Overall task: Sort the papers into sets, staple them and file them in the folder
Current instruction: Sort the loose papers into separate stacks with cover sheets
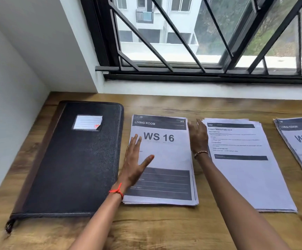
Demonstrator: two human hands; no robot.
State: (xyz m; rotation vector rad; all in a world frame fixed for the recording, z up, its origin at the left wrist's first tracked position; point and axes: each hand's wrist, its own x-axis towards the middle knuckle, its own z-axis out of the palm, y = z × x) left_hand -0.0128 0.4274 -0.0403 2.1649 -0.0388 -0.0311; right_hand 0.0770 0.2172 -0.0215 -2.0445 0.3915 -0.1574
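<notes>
A closed black zip folder (70, 159) with a white label lies at the left of the wooden table (155, 230). Beside it sits a stack of papers (166, 156) headed "LIVING ROOM, WS 16". My left hand (135, 163) lies flat and open on this stack's left edge. My right hand (198, 136) stands edge-on against the stack's right side, fingers straight. A second stack (244, 170) of text pages lies to the right, partly under my right forearm. A third stack (300, 147) is cut off at the right edge. No stapler shows.
A white wall (11, 87) closes the left side. A window with black bars (200, 42) runs along the back above a white sill. Bare wood stretches along the front of the table.
</notes>
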